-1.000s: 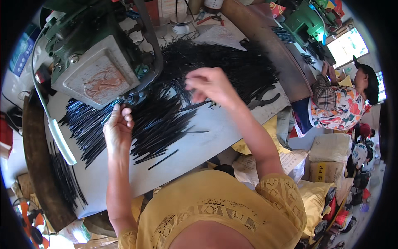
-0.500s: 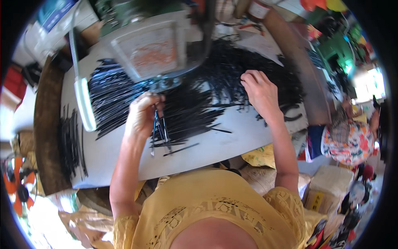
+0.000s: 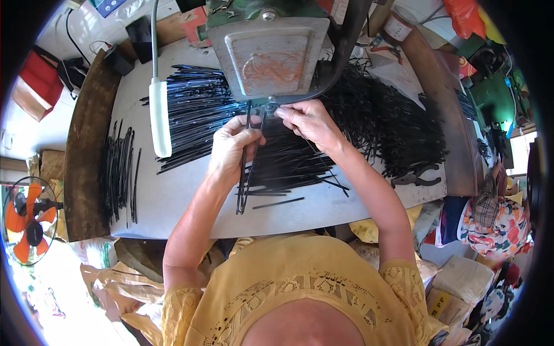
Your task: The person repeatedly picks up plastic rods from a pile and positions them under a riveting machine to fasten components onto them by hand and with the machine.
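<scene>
White-grey worktable filled most of the view, w/ a brown wooden edging along its L side & a similar board on the R. Green machine w/ a grey front plate stood at the far middle; lamp on a bendy neck hung to its L. Rm was crowded: orange-bladed fan at far L, boxes & sacks lower R, co-worker in a floral top at the R rim.

Hands were near each other but apart, both just below the machine. L hand was clamped on a couple of black strips, held over the table btwn the piles; long axis ran approx. front to back, lower ends close tog. & pointing at the wearer, upper ends spread apart under the plate. R hand had fingers pinched right by the machine's underside, clamped on a thin strip slanting down & to the R; exact grip pt hidden.

Strips were slim, straight, dark & slightly shiny, prob. plastic or coated, can't tell which. L pile lay mostly sideways, glossy w/ bluish glints; R pile was duller & more tangled. Pliers w/ dark curved handles lay at its near edge. Plate was squarish, bevelled, w/ reddish worn patches; edging looked rough & scuffed.
</scene>
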